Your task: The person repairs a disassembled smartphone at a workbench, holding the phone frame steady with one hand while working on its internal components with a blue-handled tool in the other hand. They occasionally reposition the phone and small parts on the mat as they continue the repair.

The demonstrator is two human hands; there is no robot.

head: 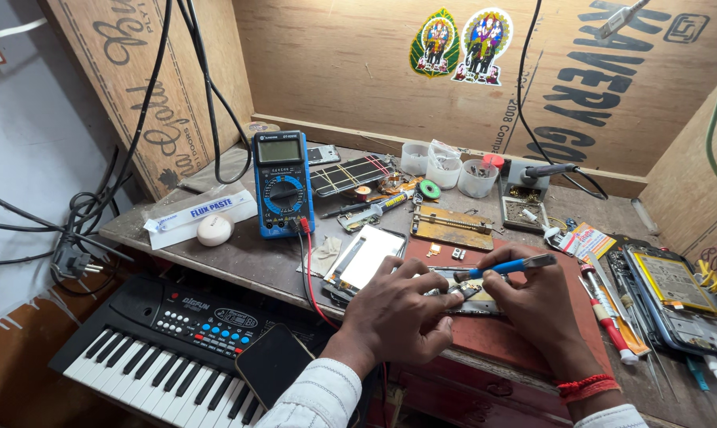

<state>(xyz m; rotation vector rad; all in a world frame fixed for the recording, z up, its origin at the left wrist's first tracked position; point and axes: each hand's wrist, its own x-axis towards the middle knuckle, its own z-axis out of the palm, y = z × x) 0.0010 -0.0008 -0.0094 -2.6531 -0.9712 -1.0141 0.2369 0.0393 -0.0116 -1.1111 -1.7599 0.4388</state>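
Observation:
My left hand [400, 307] presses down on a small opened phone board [468, 292] that lies on a red mat [525, 329] on the bench. My right hand [533, 297] grips a blue-handled tool [501, 268], held nearly level, its tip pointing left over the board. Both hands meet over the board and hide most of it. A white phone screen panel [366, 255] lies just left of my left hand.
A blue multimeter [282, 185] stands at the back left with red and black leads trailing forward. A small keyboard [176, 341] with a dark phone [273, 363] on it sits low at the left. Opened phones [675, 293], screwdrivers [608, 313], plastic cups [477, 178] and a soldering stand [525, 194] crowd the right and back.

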